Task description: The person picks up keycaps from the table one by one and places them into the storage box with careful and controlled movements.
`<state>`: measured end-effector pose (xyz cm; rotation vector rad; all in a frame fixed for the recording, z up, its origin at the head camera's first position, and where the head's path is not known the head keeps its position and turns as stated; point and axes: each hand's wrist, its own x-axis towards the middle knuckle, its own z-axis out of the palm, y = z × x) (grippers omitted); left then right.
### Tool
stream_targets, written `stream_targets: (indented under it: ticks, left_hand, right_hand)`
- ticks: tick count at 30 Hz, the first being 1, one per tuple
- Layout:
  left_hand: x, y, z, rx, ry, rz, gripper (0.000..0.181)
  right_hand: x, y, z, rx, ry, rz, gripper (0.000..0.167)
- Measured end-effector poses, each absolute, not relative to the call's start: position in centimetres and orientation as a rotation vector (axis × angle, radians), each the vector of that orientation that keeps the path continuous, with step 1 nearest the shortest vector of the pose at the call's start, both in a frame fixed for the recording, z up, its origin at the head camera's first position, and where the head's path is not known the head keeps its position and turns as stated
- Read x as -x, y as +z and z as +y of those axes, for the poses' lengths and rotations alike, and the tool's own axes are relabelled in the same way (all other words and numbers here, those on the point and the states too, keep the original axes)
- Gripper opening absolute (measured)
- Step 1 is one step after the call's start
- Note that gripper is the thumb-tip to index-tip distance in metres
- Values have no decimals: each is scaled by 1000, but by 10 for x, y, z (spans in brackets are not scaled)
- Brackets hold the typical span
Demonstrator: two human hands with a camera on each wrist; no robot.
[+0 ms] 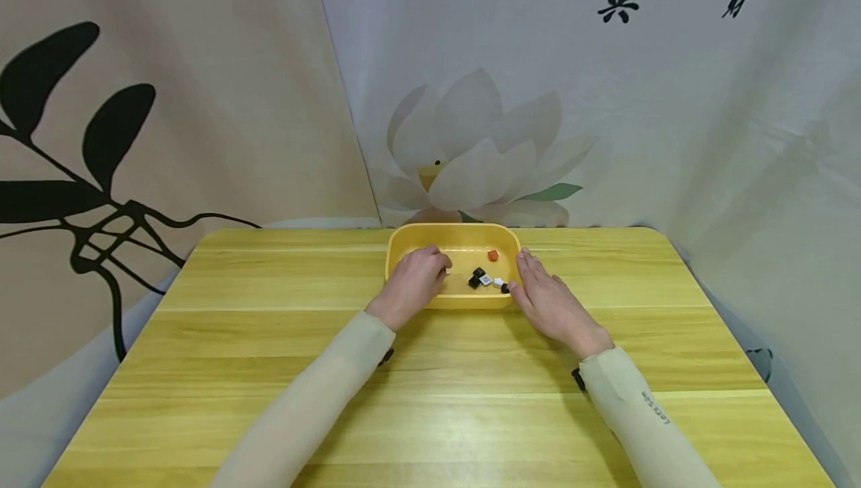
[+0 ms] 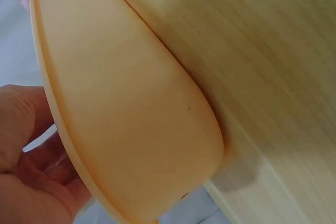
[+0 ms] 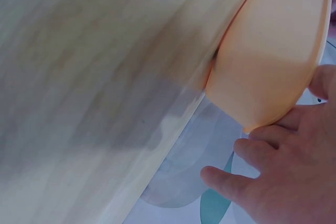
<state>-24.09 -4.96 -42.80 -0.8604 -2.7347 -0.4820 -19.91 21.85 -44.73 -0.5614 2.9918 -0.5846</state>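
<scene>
A yellow plastic basin (image 1: 471, 301) stands near the far edge of the table. Over its left side reaches my left hand (image 1: 413, 282), fingers bent down inside; a tiny whitish bit shows at the fingertips, and whether they pinch it is unclear. In the left wrist view, the basin wall (image 2: 131, 103) partly hides those fingers. My right hand (image 1: 551, 301) lies against the basin's right rim with fingers extended, touching its outside in the right wrist view. Inside are an orange-red piece (image 1: 493, 255), black pieces (image 1: 474, 282) and white pieces (image 1: 498, 282), all small.
The wooden table (image 1: 471, 398) spreads out in front of the basin. Behind it hangs a pale cloth (image 1: 269, 99) printed with a lotus, dark leaves and writing. Both forearms, in light sleeves (image 1: 323, 391), cross the table.
</scene>
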Motion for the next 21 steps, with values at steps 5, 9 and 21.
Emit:
stream_targets:
  ticks: [5, 9, 21]
  left_hand:
    - [248, -428, -47, 844, -444, -2849, 12]
    - [251, -427, -46, 834, -459, -2931, 15]
    - [258, -431, -45, 814, -504, -3007, 14]
  right_hand:
    - [199, -448, 219, 558, -571, 2993, 69]
    - [199, -448, 219, 552, -567, 2989, 69]
    - [200, -447, 218, 547, -566, 2984, 69]
